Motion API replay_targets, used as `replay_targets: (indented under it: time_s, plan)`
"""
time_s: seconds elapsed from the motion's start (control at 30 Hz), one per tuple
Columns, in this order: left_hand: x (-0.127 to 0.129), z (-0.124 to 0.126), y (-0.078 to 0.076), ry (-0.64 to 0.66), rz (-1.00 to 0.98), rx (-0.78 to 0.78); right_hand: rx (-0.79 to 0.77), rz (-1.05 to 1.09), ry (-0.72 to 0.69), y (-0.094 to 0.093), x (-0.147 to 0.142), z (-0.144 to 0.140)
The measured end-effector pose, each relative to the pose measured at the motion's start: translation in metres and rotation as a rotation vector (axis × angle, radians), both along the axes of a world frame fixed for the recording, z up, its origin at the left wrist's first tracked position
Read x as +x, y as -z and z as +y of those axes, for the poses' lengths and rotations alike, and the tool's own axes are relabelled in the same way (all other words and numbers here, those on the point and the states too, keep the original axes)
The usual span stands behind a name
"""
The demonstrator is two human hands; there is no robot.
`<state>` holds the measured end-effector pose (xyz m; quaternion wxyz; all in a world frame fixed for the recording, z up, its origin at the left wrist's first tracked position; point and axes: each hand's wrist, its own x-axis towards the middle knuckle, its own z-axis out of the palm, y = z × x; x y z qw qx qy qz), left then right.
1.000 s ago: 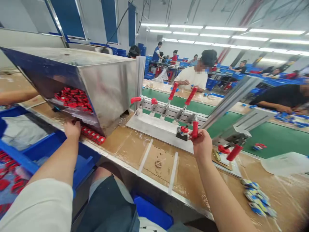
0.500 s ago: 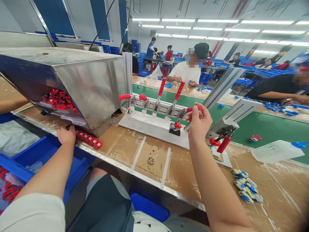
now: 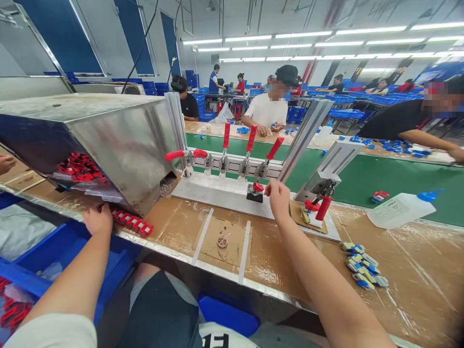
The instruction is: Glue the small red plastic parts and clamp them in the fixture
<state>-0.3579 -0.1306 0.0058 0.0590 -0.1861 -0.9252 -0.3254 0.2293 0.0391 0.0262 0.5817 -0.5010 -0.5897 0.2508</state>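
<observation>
The red piece (image 3: pixel 258 187) sits on the black block (image 3: pixel 254 197), just left of the right hand (image 3: pixel 278 199), much the nearer one; its long axis is too small to make out. The right hand's fingers curl inward; whether they pinch anything cannot be told. The left hand (image 3: pixel 98 221), fingertips hidden and grip unclear, is at the left end of the red row (image 3: pixel 132 223), which slants rightward along the tabletop's (image 3: pixel 275 256) near edge.

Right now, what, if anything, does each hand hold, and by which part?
Cannot tell: the left hand, by the row of red parts, and right hand, beside the red-topped piece, hide any grip.
</observation>
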Motion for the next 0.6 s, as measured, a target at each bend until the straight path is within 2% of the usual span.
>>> replay_targets:
  time_s: [0.07, 0.1, 0.2, 0.27, 0.37, 0.5, 0.6]
  plan:
    - [0.005, -0.002, -0.001, 0.006, 0.003, 0.002, -0.131, -0.163, -0.096, 0.028, 0.008, 0.001]
    - [0.008, -0.003, -0.001, 0.013, 0.007, 0.002, -0.164, -0.200, -0.127, 0.036, 0.011, 0.004]
    - [0.017, -0.005, 0.000, 0.040, 0.017, -0.002, -0.128, -0.254, -0.136, 0.038, 0.010, 0.005]
    - [0.024, -0.008, 0.001, 0.059, 0.023, -0.005, -0.024, -0.339, -0.189, 0.032, -0.006, -0.010]
    - [0.032, -0.012, 0.008, 0.104, 0.041, -0.011, 0.178, -0.515, -0.432, 0.025, -0.058, -0.064]
    - [0.042, -0.018, 0.021, 0.163, 0.076, -0.030, 0.399, -0.732, -0.751, 0.028, -0.157, -0.156]
    - [0.056, -0.022, 0.029, 0.194, 0.103, -0.046, 0.410, -0.850, -0.859, 0.040, -0.223, -0.197]
